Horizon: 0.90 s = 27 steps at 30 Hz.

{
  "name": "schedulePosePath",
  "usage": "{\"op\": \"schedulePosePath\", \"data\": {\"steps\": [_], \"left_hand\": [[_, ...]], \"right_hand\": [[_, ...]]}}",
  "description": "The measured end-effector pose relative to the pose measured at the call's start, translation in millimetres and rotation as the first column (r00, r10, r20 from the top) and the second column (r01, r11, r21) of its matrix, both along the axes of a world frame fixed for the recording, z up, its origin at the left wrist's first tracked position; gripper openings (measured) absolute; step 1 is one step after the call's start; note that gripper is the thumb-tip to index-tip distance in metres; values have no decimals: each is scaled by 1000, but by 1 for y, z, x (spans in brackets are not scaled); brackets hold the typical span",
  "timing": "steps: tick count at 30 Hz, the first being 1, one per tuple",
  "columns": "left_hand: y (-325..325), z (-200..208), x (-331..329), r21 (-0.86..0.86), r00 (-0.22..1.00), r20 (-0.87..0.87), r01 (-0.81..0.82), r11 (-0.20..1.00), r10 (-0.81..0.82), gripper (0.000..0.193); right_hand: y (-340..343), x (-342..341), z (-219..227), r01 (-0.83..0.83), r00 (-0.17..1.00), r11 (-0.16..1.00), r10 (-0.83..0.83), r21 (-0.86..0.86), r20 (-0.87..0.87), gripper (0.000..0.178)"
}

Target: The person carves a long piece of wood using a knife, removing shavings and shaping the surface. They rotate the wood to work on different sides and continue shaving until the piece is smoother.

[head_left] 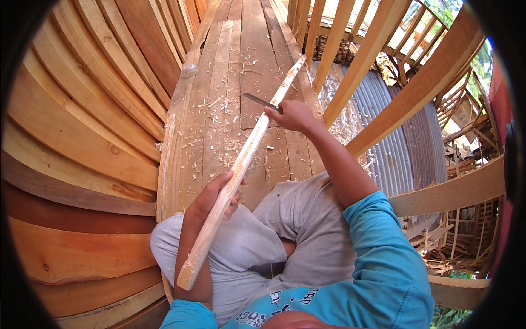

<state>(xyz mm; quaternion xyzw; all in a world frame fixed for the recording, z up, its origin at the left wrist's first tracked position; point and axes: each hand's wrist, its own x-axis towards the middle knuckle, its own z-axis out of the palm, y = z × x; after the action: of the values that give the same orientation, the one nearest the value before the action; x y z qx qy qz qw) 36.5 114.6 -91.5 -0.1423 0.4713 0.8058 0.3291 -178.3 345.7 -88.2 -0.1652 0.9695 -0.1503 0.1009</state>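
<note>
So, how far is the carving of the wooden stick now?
Much is shaved already: shavings litter the plank floor. In hand: left hand grips the stick, right hand holds a knife against it. The lower end looks rough, so it probably needs more work.

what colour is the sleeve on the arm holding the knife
Turquoise blue sleeve, on the right hand gripping the knife; shows best in the head view.

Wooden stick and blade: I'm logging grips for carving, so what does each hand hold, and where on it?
The left hand grips the long wooden stick on its lower third. The right hand holds a knife by its handle, blade against the stick.
</note>
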Motion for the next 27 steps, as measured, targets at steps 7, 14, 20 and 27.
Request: {"op": "schedulePosePath", "data": {"steps": [7, 14, 20, 27], "left_hand": [[-3, 0, 0, 21, 1000, 20, 7, 1000, -8, 46], [-3, -1, 0, 12, 1000, 3, 16, 1000, -16, 47], [-4, 2, -1, 16, 1000, -20, 23, 1000, -23, 47], [-12, 2, -3, -13, 999, -14, 34, 999, -34, 47]], "right_hand": [[-7, -15, -22, 37, 997, 992, -29, -119, 66, 60], [-8, 3, 9, 274, 895, 921, -138, -277, 425, 44], [2, -13, -14, 116, 993, 968, -111, -223, 37, 46], [30, -16, -28, -115, 992, 880, 124, -461, -9, 51]]}}
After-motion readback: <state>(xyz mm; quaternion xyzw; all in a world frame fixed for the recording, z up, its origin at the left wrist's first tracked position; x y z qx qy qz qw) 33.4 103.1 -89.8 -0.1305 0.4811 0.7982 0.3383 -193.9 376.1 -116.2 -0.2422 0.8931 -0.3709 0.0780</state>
